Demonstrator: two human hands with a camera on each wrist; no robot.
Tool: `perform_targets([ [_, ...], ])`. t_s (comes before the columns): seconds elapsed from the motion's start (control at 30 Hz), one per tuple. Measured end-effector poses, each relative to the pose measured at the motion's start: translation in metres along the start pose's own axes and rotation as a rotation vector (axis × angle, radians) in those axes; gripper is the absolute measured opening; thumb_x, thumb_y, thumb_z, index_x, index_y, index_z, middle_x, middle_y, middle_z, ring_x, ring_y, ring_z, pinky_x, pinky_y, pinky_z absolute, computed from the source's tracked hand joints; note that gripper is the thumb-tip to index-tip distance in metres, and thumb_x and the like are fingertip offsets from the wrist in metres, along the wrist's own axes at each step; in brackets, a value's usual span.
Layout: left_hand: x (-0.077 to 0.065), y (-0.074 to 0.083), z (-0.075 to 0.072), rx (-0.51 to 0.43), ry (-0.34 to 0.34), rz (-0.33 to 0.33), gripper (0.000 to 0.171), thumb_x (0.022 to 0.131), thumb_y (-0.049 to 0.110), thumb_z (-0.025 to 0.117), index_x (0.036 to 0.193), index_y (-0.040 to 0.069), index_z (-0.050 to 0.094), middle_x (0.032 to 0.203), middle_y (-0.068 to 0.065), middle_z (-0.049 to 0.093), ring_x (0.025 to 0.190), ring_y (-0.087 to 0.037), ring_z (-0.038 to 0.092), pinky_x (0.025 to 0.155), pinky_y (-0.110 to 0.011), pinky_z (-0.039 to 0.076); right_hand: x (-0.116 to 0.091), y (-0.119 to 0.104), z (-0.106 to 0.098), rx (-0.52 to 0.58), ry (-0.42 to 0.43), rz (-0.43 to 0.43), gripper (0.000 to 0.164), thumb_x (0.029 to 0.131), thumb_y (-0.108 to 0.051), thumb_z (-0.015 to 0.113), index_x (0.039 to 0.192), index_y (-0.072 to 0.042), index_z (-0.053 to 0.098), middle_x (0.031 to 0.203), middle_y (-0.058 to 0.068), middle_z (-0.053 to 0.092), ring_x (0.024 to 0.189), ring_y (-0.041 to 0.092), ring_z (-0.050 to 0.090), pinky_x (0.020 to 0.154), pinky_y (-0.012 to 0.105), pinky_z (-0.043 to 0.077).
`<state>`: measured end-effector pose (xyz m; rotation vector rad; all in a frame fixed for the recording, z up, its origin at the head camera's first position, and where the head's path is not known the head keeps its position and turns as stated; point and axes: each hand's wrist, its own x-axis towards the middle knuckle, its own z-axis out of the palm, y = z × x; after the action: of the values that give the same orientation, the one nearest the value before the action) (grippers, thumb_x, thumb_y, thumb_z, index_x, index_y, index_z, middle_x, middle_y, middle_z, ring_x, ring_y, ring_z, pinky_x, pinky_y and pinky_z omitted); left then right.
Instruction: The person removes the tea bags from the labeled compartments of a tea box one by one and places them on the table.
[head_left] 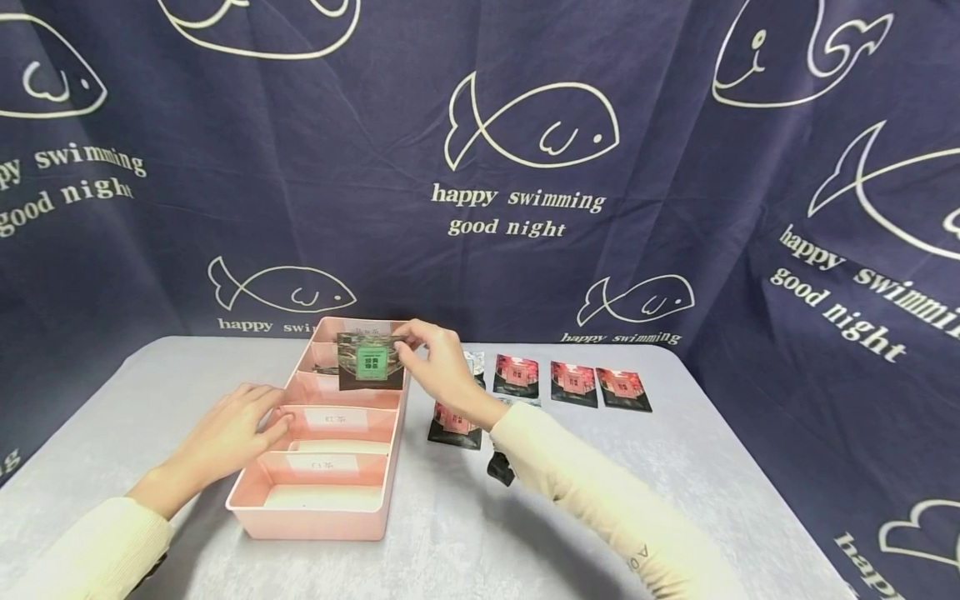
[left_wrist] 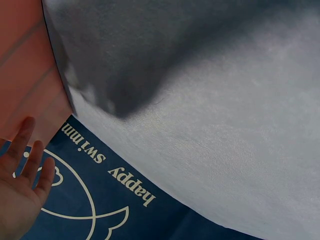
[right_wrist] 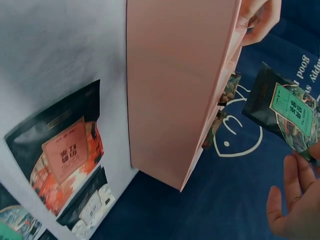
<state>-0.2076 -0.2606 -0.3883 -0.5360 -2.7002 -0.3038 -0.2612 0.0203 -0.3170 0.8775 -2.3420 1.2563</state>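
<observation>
My right hand (head_left: 442,362) pinches a black tea sachet with a green label (head_left: 371,362) by its edge. It holds the sachet upright over the far compartments of a long pink divided box (head_left: 315,523). The right wrist view shows the green label (right_wrist: 291,109) and the picture around it up close. My left hand (head_left: 232,429) rests at the box's left rim. In the left wrist view its fingers (left_wrist: 31,162) extend loosely beside the pink side wall. Edges of other dark sachets (right_wrist: 230,89) stick up from the box, partly hidden by its wall.
Right of the box lie several sachets with red labels, among them one at the far right (head_left: 624,389) and a nearer one (head_left: 453,425). A small black object (head_left: 500,469) lies by the right sleeve. A navy fish-print cloth (head_left: 525,275) hangs behind the table.
</observation>
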Motion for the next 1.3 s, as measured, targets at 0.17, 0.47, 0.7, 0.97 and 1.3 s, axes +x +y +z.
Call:
perform_targets([
  [0.17,0.000,0.000,0.000,0.001,0.003,0.002,0.036,0.084,0.026,0.060,0.107,-0.001,0.060,0.108,-0.019,0.062,0.104,-0.036,0.052,0.090,-0.052,0.041,-0.006,0.005,-0.014,0.012,0.004,0.028,0.011,0.084,-0.006,0.057,0.092,-0.009,0.066,0.077,0.002,0.066,0.072,0.011,0.059,0.063,0.026,0.047],
  [0.47,0.000,0.000,-0.001,0.008,-0.005,-0.006,0.038,0.084,0.027,0.060,0.109,-0.002,0.060,0.109,-0.020,0.062,0.104,-0.036,0.053,0.091,-0.053,0.040,-0.020,0.025,-0.043,-0.043,0.019,0.076,0.010,0.084,-0.007,0.058,0.090,-0.009,0.066,0.076,0.003,0.066,0.072,0.013,0.060,0.068,0.031,0.049],
  [0.7,0.000,0.002,-0.002,0.009,-0.009,-0.014,0.039,0.084,0.027,0.059,0.109,-0.002,0.060,0.109,-0.020,0.062,0.105,-0.037,0.052,0.091,-0.053,0.040,-0.038,0.047,-0.067,-0.068,-0.013,0.162,0.010,0.086,-0.007,0.059,0.093,-0.006,0.066,0.076,0.006,0.064,0.068,0.013,0.057,0.062,0.021,0.047],
  [0.97,0.000,0.002,-0.003,0.005,-0.016,-0.019,0.039,0.084,0.028,0.059,0.110,-0.002,0.060,0.110,-0.020,0.062,0.106,-0.037,0.052,0.092,-0.053,0.040,-0.059,0.073,-0.093,-0.116,-0.045,0.249,0.012,0.084,-0.005,0.061,0.095,-0.002,0.064,0.075,0.009,0.064,0.066,0.013,0.057,0.060,0.021,0.049],
  [1.3,0.001,0.002,-0.002,0.013,-0.014,-0.011,0.040,0.083,0.026,0.059,0.110,-0.004,0.060,0.109,-0.021,0.062,0.105,-0.038,0.052,0.091,-0.053,0.041,-0.082,0.105,-0.122,-0.154,-0.063,0.319,0.009,0.083,-0.004,0.062,0.091,-0.002,0.064,0.073,0.010,0.064,0.064,0.011,0.056,0.056,0.020,0.046],
])
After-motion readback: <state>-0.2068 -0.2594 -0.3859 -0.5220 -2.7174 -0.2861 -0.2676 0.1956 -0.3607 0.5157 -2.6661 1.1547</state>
